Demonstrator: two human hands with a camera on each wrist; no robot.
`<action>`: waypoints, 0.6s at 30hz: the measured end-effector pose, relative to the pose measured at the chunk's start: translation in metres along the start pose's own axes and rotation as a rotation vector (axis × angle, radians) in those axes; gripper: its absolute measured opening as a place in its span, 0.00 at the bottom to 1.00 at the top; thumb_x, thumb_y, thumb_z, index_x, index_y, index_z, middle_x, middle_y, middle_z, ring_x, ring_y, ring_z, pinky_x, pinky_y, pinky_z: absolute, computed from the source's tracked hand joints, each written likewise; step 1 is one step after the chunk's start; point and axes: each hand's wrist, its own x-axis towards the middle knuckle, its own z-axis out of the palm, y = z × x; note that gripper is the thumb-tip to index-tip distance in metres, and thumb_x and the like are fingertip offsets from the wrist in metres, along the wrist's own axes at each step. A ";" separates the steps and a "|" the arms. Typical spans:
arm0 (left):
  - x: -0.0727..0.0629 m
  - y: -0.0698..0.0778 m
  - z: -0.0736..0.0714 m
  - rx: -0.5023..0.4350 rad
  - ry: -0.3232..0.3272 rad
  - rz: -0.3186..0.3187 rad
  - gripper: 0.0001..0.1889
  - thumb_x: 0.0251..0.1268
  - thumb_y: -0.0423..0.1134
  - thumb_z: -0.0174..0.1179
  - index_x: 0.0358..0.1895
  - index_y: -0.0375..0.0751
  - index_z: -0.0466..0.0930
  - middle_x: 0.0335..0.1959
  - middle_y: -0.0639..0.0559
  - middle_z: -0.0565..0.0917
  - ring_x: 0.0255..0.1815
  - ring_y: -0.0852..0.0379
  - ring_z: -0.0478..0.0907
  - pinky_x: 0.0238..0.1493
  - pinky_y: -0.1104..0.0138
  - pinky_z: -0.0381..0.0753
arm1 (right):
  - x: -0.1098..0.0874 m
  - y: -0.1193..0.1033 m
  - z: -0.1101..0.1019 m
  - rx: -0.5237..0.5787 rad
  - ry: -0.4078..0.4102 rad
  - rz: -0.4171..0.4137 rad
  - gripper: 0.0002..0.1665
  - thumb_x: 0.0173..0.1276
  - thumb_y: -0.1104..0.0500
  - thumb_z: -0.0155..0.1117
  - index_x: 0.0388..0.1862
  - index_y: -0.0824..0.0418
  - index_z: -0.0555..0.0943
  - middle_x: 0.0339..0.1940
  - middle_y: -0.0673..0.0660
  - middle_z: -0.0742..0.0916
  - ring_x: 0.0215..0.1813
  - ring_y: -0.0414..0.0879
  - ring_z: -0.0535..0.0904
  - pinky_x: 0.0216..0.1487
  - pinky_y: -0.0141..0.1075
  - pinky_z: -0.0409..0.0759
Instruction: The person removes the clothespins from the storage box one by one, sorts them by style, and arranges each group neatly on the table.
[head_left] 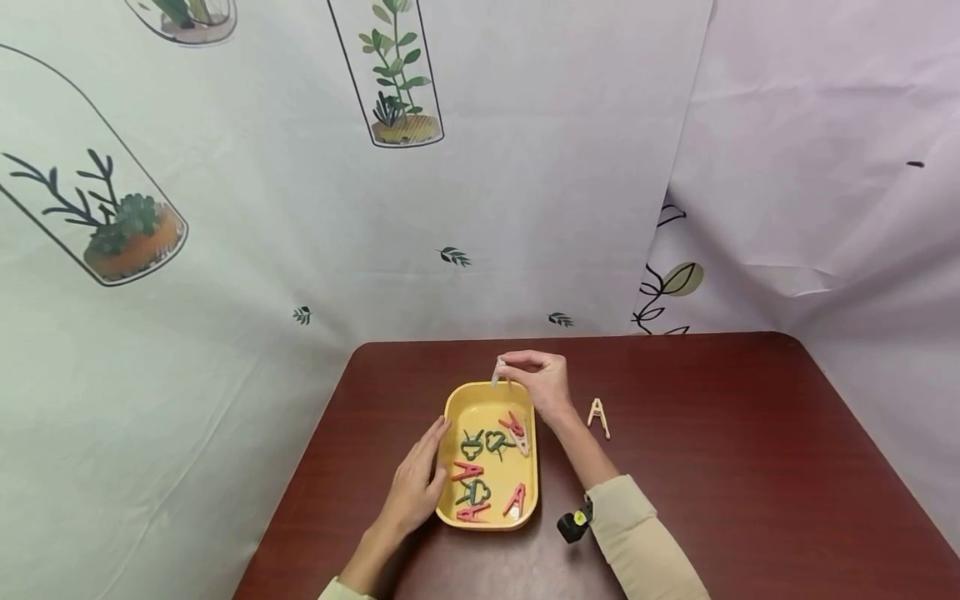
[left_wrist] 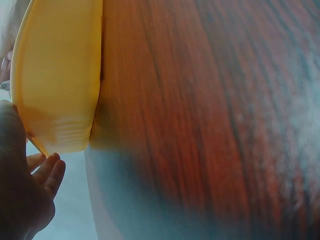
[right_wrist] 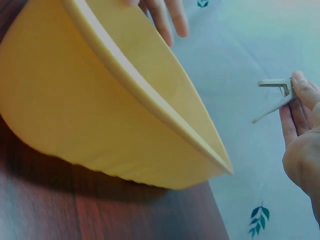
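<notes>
My right hand [head_left: 543,385] pinches a white clothespin [right_wrist: 274,83] by one end, above the far end of a yellow tray [head_left: 536,467]. In the right wrist view, the pin's two legs point away from the fingertips. At the tray's left side, my left hand [head_left: 415,485] touches the rim with fingers extended. Inside the tray lie several red clothespins [head_left: 516,500], a pale pink one [head_left: 521,440] and green clips [head_left: 472,447] shaped like little plants. The left wrist view has the tray's outer wall [left_wrist: 57,75] beside the left hand's fingers.
A cream clothespin [head_left: 597,408] lies on the dark red-brown table [head_left: 712,467], to the right of the tray. Behind the table hangs a white cloth [head_left: 525,208] printed with plants. A small black device [head_left: 573,524] is strapped to the right wrist.
</notes>
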 end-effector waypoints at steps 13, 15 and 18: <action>-0.002 -0.001 0.000 0.007 -0.001 0.003 0.37 0.61 0.24 0.63 0.77 0.37 0.72 0.77 0.38 0.73 0.72 0.42 0.76 0.65 0.44 0.77 | -0.001 -0.010 -0.045 -0.002 0.049 -0.005 0.11 0.58 0.71 0.81 0.41 0.70 0.92 0.40 0.65 0.93 0.37 0.45 0.92 0.36 0.33 0.86; -0.002 -0.001 0.000 0.005 -0.002 0.003 0.37 0.61 0.24 0.63 0.77 0.36 0.72 0.77 0.38 0.73 0.72 0.42 0.76 0.64 0.44 0.77 | -0.001 -0.011 -0.053 -0.006 0.055 -0.002 0.11 0.59 0.71 0.81 0.42 0.71 0.92 0.40 0.66 0.93 0.37 0.45 0.91 0.37 0.34 0.86; -0.001 -0.001 0.000 0.001 -0.003 0.002 0.36 0.61 0.24 0.63 0.77 0.36 0.72 0.77 0.38 0.73 0.73 0.42 0.75 0.65 0.44 0.77 | -0.003 -0.013 -0.063 -0.055 0.073 0.007 0.12 0.60 0.68 0.82 0.43 0.70 0.92 0.40 0.64 0.93 0.37 0.44 0.92 0.40 0.34 0.87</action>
